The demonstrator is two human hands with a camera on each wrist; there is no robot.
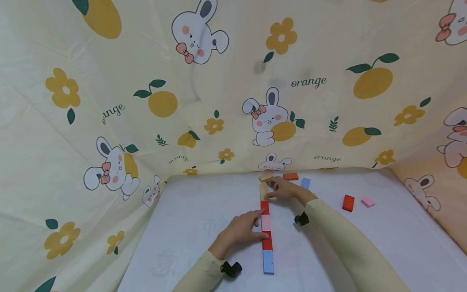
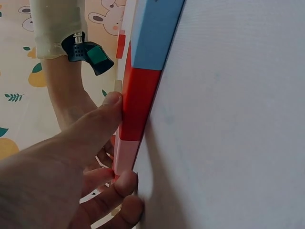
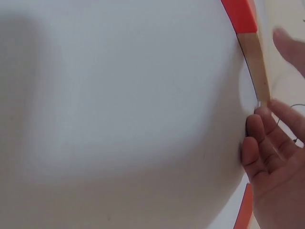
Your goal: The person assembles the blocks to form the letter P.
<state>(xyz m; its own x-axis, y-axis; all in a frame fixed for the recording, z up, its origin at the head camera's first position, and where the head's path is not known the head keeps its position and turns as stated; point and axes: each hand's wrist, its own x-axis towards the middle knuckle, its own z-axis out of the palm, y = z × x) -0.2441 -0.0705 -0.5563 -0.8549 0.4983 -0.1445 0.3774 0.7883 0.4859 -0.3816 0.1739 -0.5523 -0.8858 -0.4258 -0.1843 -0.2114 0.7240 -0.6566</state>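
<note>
A straight row of flat blocks runs away from me: a blue block (image 1: 268, 261) nearest, then a red block (image 1: 267, 241), a pink block (image 1: 265, 223), another red block (image 1: 264, 207) and a plain wooden block (image 1: 263, 190). A second wooden block (image 1: 266, 177) lies at a slant at the far end. Along the row's left side, my left hand (image 1: 238, 228) touches it, thumb at the nearer red block, fingers past the pink one. My right hand (image 1: 282, 189) reaches over the far end; its fingertips meet the wooden block's end in the right wrist view, thumb lifted off.
Right of the row, an orange-red block (image 1: 290, 176) and a light blue block (image 1: 305, 183) lie near the back. Farther right are a red block (image 1: 348, 203) and a pink block (image 1: 368, 202). A patterned cloth (image 1: 233, 117) hangs behind the white table (image 1: 189, 211).
</note>
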